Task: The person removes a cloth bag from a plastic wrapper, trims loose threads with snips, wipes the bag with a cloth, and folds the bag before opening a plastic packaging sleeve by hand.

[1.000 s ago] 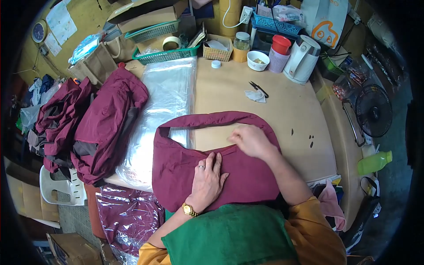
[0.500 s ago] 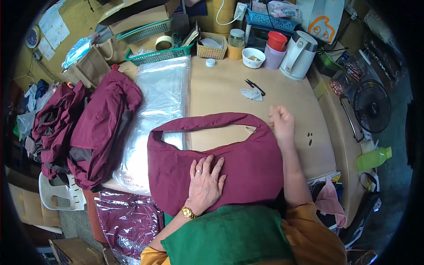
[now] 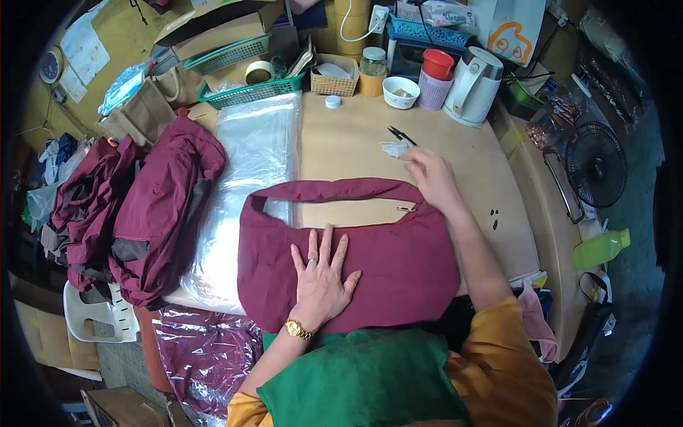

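Note:
A maroon shoulder bag point(image 3: 384, 274) lies flat in front of me, its padded strap looped toward the far side. My left hand point(image 3: 321, 281) rests on its front panel, palm down and fingers spread. Just past the strap's right end is my right hand point(image 3: 432, 178), fingers curled together; whatever they hold, if anything, is hidden. Near those fingertips lie a crumpled white scrap point(image 3: 393, 148) and black thread snips point(image 3: 403, 135). A small metal zipper pull point(image 3: 405, 209) shows at the right corner of the bag's opening.
More maroon bags point(image 3: 167, 213) are heaped at the left beside a stack of clear plastic sleeves point(image 3: 249, 156). Along the back stand a green basket point(image 3: 256, 91), a jar point(image 3: 373, 62), a white bowl point(image 3: 400, 102) and an electric kettle point(image 3: 473, 89). A fan point(image 3: 596, 165) sits right.
My right hand has moved left and away from me, toward the white scrap. My left hand has flattened and its fingers have spread on the bag.

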A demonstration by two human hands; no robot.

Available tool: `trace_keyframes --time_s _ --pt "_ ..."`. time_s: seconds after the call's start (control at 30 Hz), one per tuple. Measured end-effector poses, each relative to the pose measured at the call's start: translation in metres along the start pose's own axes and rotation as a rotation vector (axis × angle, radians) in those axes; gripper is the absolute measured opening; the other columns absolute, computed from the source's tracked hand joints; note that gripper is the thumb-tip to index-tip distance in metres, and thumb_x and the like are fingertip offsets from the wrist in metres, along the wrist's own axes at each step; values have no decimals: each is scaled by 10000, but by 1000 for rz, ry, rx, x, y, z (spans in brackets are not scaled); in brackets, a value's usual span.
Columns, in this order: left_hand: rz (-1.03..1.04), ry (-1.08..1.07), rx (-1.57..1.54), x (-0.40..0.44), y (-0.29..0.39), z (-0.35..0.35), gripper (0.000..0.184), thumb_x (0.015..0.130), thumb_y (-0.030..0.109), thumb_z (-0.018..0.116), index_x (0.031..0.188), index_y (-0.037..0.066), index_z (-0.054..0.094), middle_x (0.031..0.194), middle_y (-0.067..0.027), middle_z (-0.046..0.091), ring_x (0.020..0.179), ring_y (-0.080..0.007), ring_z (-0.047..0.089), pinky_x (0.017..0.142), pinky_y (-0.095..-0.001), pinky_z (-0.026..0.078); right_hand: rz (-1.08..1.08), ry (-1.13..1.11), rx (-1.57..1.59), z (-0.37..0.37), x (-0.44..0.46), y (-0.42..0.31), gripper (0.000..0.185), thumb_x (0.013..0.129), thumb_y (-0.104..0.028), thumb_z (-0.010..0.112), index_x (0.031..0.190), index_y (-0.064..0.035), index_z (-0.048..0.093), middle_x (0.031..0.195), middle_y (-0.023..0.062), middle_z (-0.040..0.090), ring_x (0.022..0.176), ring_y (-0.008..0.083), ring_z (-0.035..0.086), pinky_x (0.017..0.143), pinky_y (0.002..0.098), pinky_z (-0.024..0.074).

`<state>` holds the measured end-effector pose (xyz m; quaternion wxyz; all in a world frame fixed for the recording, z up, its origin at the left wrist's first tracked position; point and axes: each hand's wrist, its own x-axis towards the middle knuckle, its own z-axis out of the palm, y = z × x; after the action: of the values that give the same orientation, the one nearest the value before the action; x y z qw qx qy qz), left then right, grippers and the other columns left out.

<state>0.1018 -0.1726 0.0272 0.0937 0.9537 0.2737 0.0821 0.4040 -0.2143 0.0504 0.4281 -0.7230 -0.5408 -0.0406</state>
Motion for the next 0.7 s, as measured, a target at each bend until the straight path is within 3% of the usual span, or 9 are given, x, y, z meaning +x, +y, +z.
trace_keyframes --time_s 0.07,0.27,0.33,0.37,0.43,0.5,0.53,0.63,0.7 --pt "11 51 -20 2 1 -2 675 901 457 579 1474 144 408 1529 -215 285 1439 -415 211 1135 -651 117 -155 84 -44 28 15 43 190 871 -35 569 1019 -8 686 957 201 666 903 352 653 810 427 512" --pt "7 90 -74 0 -3 5 619 878 479 611 1416 198 492 1394 -241 399 1369 -409 328 1129 -640 159 188 -204 -356 33 43 56 194 801 4 621 971 -4 713 890 162 705 825 322 682 790 389 533" --pt "18 93 -76 1 -5 5 627 877 498 603 1418 200 492 1394 -244 402 1367 -414 333 1128 -644 154 378 -414 173 4 52 14 159 779 -4 644 922 -2 714 858 129 720 771 216 688 728 341 529" --pt "30 89 -79 0 -4 6 635 877 517 596 1419 202 492 1394 -246 405 1366 -419 338 1128 -648 149 303 -474 250 -5 40 -13 155 778 -12 651 923 -10 704 846 90 720 768 133 669 692 307 513" --pt "30 77 -90 -1 -4 4 649 875 540 586 1419 200 493 1392 -248 411 1368 -424 334 1127 -652 145 304 -639 420 7 4 -41 141 795 -37 656 928 -12 693 813 114 707 751 176 672 692 329 513" --pt "35 79 -90 2 -6 2 663 872 564 577 1419 199 493 1391 -251 416 1371 -428 330 1126 -657 140 -3 -592 45 11 -27 -72 105 812 -98 687 891 -28 689 821 143 666 780 342 636 727 420 504" --pt "42 61 -85 2 -6 1 675 867 579 573 1416 195 497 1386 -252 424 1370 -433 330 1123 -662 137 -219 -554 -92 20 -43 -53 98 789 -97 694 879 -57 702 802 111 628 827 329 609 773 439 478" --pt "43 39 -76 3 -6 2 691 861 599 567 1411 186 502 1377 -255 436 1368 -441 330 1119 -670 133 -250 -514 -16 30 -51 -49 79 750 -86 697 825 -65 690 813 95 583 890 285 586 808 423 440" --pt "52 48 -68 3 -7 3 694 858 602 568 1403 176 509 1377 -255 440 1366 -445 330 1115 -678 132 -455 -396 -138 44 -45 -59 82 716 -90 706 767 -64 647 842 79 569 928 259 573 828 401 412"
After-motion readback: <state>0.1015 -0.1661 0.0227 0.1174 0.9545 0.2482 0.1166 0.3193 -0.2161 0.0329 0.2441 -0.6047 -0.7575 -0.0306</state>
